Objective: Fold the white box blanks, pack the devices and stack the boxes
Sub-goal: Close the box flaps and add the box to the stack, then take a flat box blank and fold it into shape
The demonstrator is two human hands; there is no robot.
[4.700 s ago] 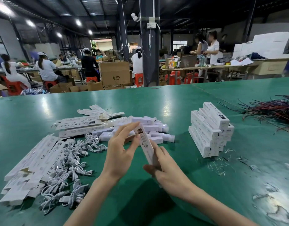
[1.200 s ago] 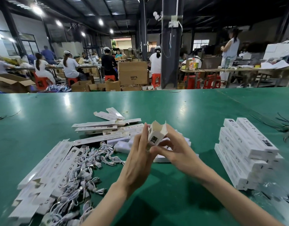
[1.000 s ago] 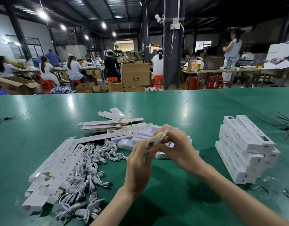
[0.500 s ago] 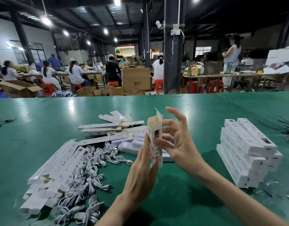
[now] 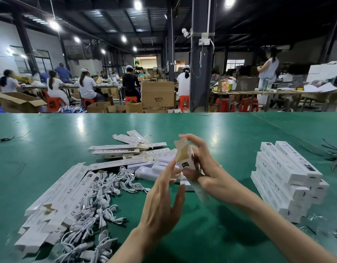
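The right hand grips the half-formed white box upright over the worktop, its top flap open, the straight-fingered left hand touching its side; better to square the sleeve fully before tucking that flap.

right hand grips upright white box, top flap open; left hand fingers straight, just beside it.

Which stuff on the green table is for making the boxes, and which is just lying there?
For the job: open box in the right hand, flat box blanks, white devices, USB cables, stacked boxes.
Lying about: dark wire bundle, plastic scraps.
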